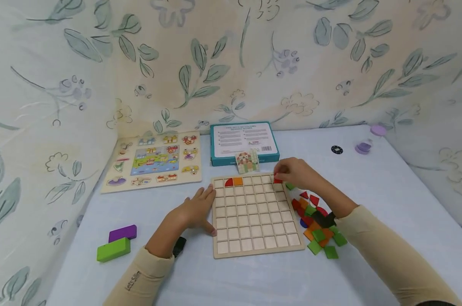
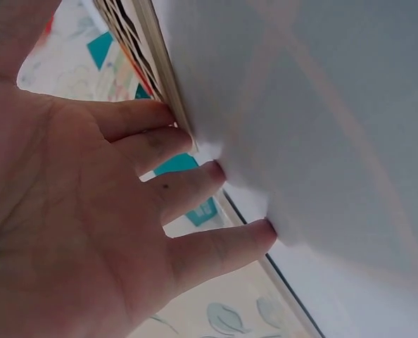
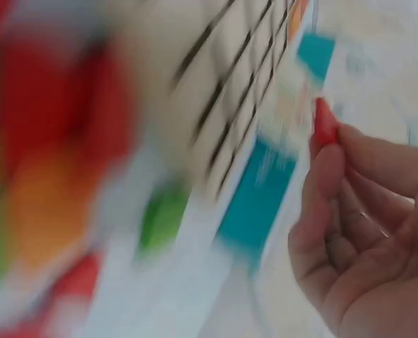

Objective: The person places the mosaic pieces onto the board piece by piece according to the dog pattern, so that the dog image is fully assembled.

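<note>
A wooden grid board [image 1: 253, 212] lies in the middle of the table. In its far row sit a red quarter-circle tile [image 1: 229, 182] and an orange square tile [image 1: 238, 181]. My right hand [image 1: 297, 172] pinches a small red tile [image 3: 324, 125] between thumb and index finger, over the board's far right corner. My left hand [image 1: 194, 210] has its fingers spread, with fingertips at the board's left edge; the left wrist view shows its palm [image 2: 75, 211] and straight fingers beside that edge.
Right of the board lies a pile of coloured tiles [image 1: 318, 233]. Behind it are a pattern card [image 1: 248, 161] and a teal box [image 1: 244, 140]. A picture puzzle [image 1: 150, 161] lies at the back left. Purple [image 1: 122, 233] and green blocks [image 1: 114, 250] sit at the left.
</note>
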Motion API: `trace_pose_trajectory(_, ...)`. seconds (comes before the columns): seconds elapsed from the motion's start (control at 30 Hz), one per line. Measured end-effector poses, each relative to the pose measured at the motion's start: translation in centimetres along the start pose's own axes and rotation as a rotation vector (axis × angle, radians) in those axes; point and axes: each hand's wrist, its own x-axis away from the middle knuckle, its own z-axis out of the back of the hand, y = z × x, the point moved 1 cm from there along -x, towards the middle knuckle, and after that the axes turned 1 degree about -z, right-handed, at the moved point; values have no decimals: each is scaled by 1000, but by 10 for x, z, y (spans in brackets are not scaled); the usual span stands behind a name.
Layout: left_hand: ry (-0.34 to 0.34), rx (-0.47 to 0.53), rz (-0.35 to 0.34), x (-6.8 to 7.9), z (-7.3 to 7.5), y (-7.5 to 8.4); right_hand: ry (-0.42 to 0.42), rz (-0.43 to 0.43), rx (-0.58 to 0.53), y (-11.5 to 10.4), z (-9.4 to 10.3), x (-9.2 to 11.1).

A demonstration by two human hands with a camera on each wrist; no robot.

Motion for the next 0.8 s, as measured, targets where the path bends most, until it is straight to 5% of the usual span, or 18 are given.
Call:
trace_pose_trajectory(0.13,-4,6,8,1,-1,3,-13,95,-75,-29,-22,-25)
trace_pose_trajectory(0.23,-11,-1,-4,3,-2,6,-21,80,-43,-39,-37,-36)
trace_pose_trajectory(0.37,-11,-18,-22,6,0,12,18,31,6,-42,-44,-38)
trace_pose_trajectory(0.5,-7,-36,-18,6,2,15,41,71,18,-42,-44,-37)
trace_pose_trajectory(0.8,-6,-19,2,2,1,6,90,239,336,-51,-50,-41)
